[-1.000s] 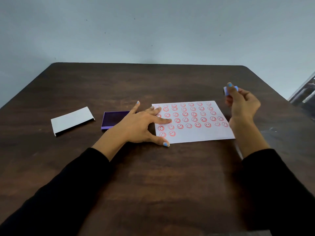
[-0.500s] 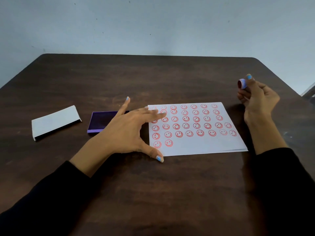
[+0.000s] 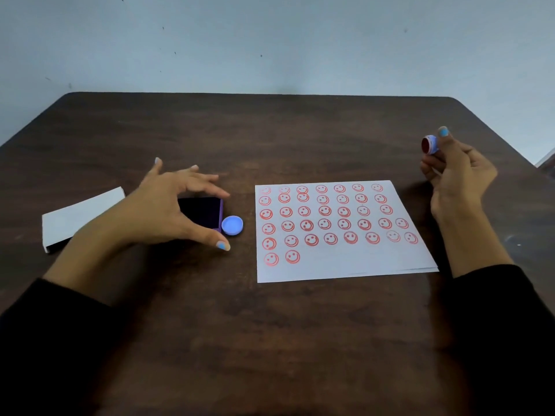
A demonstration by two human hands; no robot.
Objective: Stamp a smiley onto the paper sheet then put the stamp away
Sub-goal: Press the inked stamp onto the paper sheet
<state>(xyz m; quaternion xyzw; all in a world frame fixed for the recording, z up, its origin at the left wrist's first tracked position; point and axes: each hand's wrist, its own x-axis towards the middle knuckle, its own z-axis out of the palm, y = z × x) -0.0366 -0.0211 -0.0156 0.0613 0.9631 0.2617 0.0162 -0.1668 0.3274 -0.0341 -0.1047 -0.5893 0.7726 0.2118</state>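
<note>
A white paper sheet (image 3: 345, 259) lies on the dark wooden table (image 3: 270, 340), covered with several rows of red smileys. My right hand (image 3: 456, 172) is raised beyond the sheet's far right corner, shut on a small round blue stamp (image 3: 429, 144) whose red face points left. My left hand (image 3: 168, 211) hovers open over a purple ink pad (image 3: 204, 213), left of the sheet, fingers spread, touching nothing. A round blue stamp cap (image 3: 232, 225) lies beside the pad, just past my thumb tip.
A white cardboard sleeve (image 3: 75, 219) lies at the left, partly behind my left wrist. The table's far edge meets a pale wall (image 3: 270, 40).
My left hand has lifted off the sheet's left edge and moved left over the ink pad, uncovering the blue cap. My right hand has stayed raised with the stamp.
</note>
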